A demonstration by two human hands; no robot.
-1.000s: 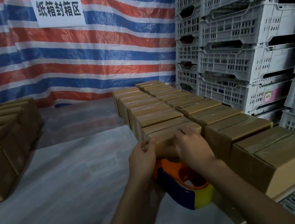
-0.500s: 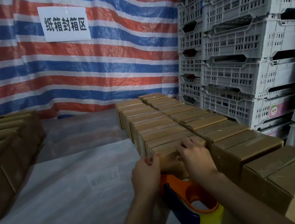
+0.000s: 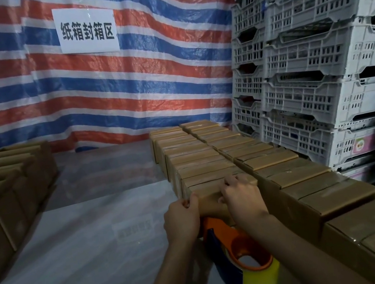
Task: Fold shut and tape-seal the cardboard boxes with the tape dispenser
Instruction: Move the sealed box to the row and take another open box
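left hand (image 3: pixel 181 218) and right hand (image 3: pixel 241 197) both clamp the near cardboard box (image 3: pixel 211 187), tape dispenser (image 3: pixel 237 258) between the forearms.

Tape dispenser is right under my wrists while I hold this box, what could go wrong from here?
1. The tape dispenser sits between the forearms, close under the left hand and right hand. A wrist could knock it, and what holds it is hidden.
2. Both hands grip the box at the near end of a tight row of boxes. A hard push might shove its neighbours.
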